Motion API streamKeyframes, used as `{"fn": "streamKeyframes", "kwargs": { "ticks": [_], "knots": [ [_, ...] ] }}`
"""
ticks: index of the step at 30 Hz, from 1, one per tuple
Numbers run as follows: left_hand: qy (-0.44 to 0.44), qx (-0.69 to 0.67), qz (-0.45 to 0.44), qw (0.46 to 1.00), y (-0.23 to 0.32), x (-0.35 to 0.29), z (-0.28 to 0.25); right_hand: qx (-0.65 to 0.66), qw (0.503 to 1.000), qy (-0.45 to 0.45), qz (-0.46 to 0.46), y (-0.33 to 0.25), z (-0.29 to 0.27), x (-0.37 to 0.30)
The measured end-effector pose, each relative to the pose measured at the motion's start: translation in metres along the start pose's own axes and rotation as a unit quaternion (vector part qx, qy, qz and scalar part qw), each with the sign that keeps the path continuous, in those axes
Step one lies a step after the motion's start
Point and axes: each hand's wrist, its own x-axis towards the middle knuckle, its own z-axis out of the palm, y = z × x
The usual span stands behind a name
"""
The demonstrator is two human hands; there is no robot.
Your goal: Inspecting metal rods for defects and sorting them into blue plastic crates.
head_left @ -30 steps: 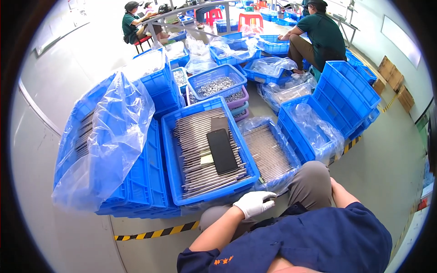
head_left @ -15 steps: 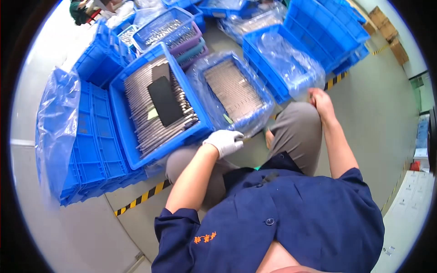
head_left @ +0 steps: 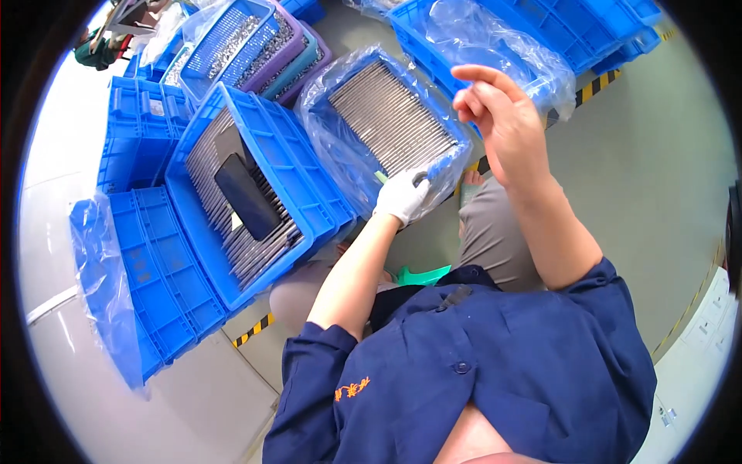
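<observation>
My left hand (head_left: 402, 195), in a white glove, is at the near edge of a blue crate with a clear plastic liner (head_left: 317, 135). Its fingers are curled by the near end of the closely packed metal rods (head_left: 390, 116); what they hold, if anything, is hidden. Bare and raised, my right hand (head_left: 506, 131) hovers between that crate and another lined blue crate (head_left: 417, 42). Its index finger is stretched out, the others loosely bent, and nothing shows in it. On the left, a tilted blue crate (head_left: 297, 158) holds more rods (head_left: 202, 182), with a flat black object (head_left: 247, 199) on top.
Stacked blue crates (head_left: 166, 271) stand at the far left, draped with plastic film (head_left: 100, 271). Baskets of small metal parts (head_left: 232, 46) sit behind the tilted crate. A green plastic piece (head_left: 423, 275) lies near my lap. Black-and-yellow tape (head_left: 599, 89) marks the floor.
My left hand has moved forward and right onto the near edge of the middle crate. My right hand has come up from beside my knee and moved left. The view has shifted slightly.
</observation>
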Motion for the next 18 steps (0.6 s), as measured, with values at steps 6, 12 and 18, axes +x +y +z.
{"fn": "streamKeyframes", "kwargs": {
  "ticks": [6, 12, 18],
  "knots": [
    [0.128, -0.010, -0.110, 0.986, -0.067, 0.118, 0.003, 0.044, 0.985, -0.067, 0.155, 0.008, 0.003, 0.000],
    [0.331, -0.114, -0.301, 0.887, -0.168, 0.225, -0.038, 0.111, 0.940, -0.130, 0.294, 0.013, -0.010, 0.032],
    [0.407, -0.034, -0.268, 0.872, -0.244, 0.255, -0.041, 0.164, 0.904, -0.112, 0.379, 0.035, -0.020, 0.091]
  ]
}}
